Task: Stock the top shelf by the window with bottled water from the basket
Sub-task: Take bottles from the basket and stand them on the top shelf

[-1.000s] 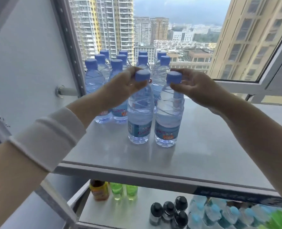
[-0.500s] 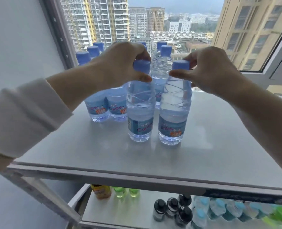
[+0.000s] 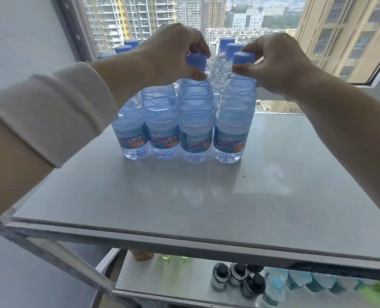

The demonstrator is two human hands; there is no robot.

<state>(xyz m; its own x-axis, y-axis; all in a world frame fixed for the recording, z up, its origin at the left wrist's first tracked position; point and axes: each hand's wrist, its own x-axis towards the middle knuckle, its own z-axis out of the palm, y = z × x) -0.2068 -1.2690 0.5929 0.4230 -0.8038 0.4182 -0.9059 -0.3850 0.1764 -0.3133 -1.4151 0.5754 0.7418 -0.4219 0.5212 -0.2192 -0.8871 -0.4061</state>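
Several blue-capped water bottles stand at the back of the grey top shelf (image 3: pixel 184 207), by the window. My left hand (image 3: pixel 173 54) grips the cap of one front bottle (image 3: pixel 195 121). My right hand (image 3: pixel 275 61) pinches the cap of the bottle beside it (image 3: pixel 233 123). Both bottles stand upright on the shelf, in line with two more bottles (image 3: pixel 144 130) to their left. Further bottles behind are partly hidden by my hands. The basket is not in view.
The window frame (image 3: pixel 78 30) rises at the back left, with a white wall to its left. On a lower shelf (image 3: pixel 162 278) stand black-capped bottles (image 3: pixel 238 278), green bottles and light blue bottles (image 3: pixel 295 283). The shelf's front edge (image 3: pixel 184 243) is metal.
Both hands have pushed their two bottles back, from the shelf's middle into line with the front row of the group. The view has moved closer and lower.
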